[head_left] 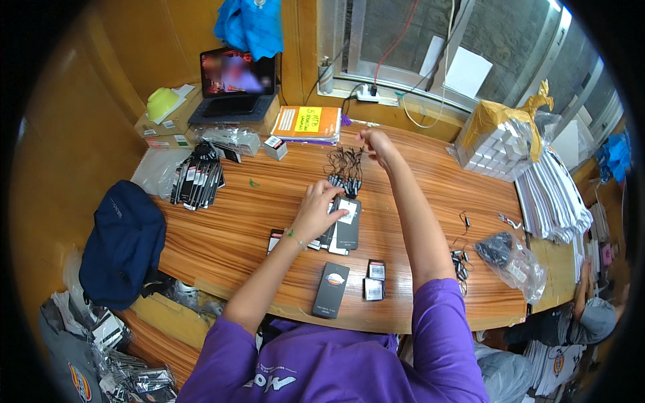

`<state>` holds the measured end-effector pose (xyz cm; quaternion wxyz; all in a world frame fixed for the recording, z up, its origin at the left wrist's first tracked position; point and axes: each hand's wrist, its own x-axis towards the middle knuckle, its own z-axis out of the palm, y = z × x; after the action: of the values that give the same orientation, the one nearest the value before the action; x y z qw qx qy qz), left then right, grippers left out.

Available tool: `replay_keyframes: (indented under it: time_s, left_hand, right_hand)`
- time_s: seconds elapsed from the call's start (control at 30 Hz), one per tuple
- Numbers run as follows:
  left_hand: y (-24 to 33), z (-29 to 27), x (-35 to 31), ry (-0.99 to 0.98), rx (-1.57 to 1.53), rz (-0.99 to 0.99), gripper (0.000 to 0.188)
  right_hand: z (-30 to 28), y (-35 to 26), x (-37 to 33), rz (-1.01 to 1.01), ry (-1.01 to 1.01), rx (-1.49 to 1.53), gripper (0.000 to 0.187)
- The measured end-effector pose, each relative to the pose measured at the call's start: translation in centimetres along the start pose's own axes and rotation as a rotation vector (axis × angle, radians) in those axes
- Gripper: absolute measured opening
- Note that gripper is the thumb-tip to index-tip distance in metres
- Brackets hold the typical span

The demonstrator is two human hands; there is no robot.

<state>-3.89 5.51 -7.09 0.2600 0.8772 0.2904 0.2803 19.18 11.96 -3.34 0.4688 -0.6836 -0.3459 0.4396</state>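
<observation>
The left hand lies flat, fingers spread, pressing on a small stack of dark tags near the middle of the wooden table; its fingertips touch the top tag, which bears a white label. The right hand is raised above and behind the stack, thumb and fingers pinched on the top of a bunch of black strings that hangs down to the tags' upper ends. Nearer the person, close to the table's front edge, a single dark tag with an orange mark lies apart from the stack, and just to its right sit two small square cards. Farther right lie loose black strings and a clear bag holding dark items. At the left, a bundle of dark tags leans near the table's far edge, and a navy bag sits off the left side. At the back stand a laptop and an orange notebook; at the far right, wrapped white boxes rest beside stacks of white sheets.
</observation>
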Motion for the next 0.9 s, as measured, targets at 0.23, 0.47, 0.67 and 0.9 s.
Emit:
replay_keyframes:
  time_s: [0.23, 0.47, 0.67, 0.9]
  left_hand:
    - [0.7, -4.9, -5.2, 0.052, -0.268, -0.181, 0.050]
    - [-1.7, -7.1, -9.5, 0.019, -0.350, -0.412, 0.049]
    - [-0.4, -6.8, -11.5, 0.037, -0.392, -0.393, 0.062]
    - [-0.1, -6.6, -11.7, -0.003, -0.415, -0.401, 0.065]
  right_hand:
    - [-0.3, 6.5, 5.1, 0.107, -0.166, 0.061, 0.027]
    - [0.3, 6.7, 6.8, 0.189, -0.078, -0.015, 0.023]
    - [1.0, 6.7, 7.1, 0.118, -0.025, -0.032, 0.024]
    - [1.5, 6.3, 7.7, 0.050, 0.044, -0.013, 0.021]
